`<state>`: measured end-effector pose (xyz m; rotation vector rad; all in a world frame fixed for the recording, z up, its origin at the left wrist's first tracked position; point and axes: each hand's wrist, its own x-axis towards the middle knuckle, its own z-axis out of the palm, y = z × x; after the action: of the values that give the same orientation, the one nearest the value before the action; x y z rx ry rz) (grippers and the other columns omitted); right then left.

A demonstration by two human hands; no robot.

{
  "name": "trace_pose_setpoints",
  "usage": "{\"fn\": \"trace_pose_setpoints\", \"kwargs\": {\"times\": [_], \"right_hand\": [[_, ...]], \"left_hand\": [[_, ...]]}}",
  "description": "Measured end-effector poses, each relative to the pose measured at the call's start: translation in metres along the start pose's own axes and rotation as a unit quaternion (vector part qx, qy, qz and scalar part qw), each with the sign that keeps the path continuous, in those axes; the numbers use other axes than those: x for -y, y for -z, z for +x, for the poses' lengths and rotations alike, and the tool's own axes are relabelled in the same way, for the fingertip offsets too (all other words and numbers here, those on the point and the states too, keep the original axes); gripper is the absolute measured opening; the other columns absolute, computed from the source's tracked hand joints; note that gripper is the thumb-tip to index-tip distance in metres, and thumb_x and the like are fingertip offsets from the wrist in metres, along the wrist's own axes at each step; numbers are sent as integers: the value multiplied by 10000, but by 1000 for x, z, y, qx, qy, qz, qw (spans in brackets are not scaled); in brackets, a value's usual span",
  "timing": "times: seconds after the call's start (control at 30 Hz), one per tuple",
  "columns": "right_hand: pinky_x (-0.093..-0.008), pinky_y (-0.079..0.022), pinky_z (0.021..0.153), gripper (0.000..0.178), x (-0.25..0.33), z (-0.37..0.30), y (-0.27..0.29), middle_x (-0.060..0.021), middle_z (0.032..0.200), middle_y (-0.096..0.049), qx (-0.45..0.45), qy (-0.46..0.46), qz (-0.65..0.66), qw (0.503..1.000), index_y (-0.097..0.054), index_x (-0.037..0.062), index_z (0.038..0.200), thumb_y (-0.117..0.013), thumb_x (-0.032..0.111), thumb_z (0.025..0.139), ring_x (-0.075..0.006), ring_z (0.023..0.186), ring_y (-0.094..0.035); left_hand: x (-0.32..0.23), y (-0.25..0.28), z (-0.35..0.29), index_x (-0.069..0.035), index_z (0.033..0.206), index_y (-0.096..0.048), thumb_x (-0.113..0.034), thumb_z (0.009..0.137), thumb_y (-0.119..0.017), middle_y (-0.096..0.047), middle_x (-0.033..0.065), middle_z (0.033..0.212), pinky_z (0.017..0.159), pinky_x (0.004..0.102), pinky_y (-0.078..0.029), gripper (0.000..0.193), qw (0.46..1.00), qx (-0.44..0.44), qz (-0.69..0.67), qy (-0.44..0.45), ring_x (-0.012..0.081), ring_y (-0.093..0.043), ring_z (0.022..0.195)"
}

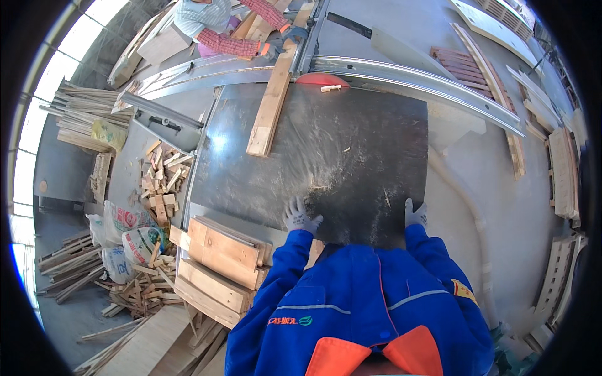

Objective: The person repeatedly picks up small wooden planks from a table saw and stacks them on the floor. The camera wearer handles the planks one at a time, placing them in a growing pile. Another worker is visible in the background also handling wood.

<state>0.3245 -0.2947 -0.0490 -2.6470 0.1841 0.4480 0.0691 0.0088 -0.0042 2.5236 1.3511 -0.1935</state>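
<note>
Plank (271, 119) is crossing the far edge of the surface (370, 150); I'm remotely resting left grip (301, 217) and right grip (415, 215), released, opposite.

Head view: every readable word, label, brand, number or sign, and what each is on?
Printed wording isn't copied here; it stands on:
Blue jacket: red chest lettering beside a green emblem.
Yellow sleeve patch: red marks, too small to read.
Sacks at left: red, green and blue print, creased and too blurred to read.
Left glove, right glove: dark marks, too small to read.
</note>
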Motion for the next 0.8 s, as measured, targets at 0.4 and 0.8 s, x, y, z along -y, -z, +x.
{"fn": "trace_pose_setpoints", "kwargs": {"times": [0.4,0.8], "right_hand": [[-478,-433,1029,817,4,-7,3,-250,1381,-516,-42,-18,-26,999,-413,-22,1429,-565,591,911,-416,1244,-527],[-474,-445,1015,749,5,-6,-1,-256,1351,-537,-55,-4,-20,998,-426,-9,1411,-584,538,924,-415,1226,-538]], "left_hand": [[-26,118,281,-257,1588,-175,-649,660,-792,-229,195,1600,1183,507,-258,1182,994,23,109,6,445,-240,1458],[-78,60,303,-260,1577,-192,-438,611,-841,-387,196,1415,1072,517,-371,1177,997,-19,70,-10,402,-385,1324]]}}
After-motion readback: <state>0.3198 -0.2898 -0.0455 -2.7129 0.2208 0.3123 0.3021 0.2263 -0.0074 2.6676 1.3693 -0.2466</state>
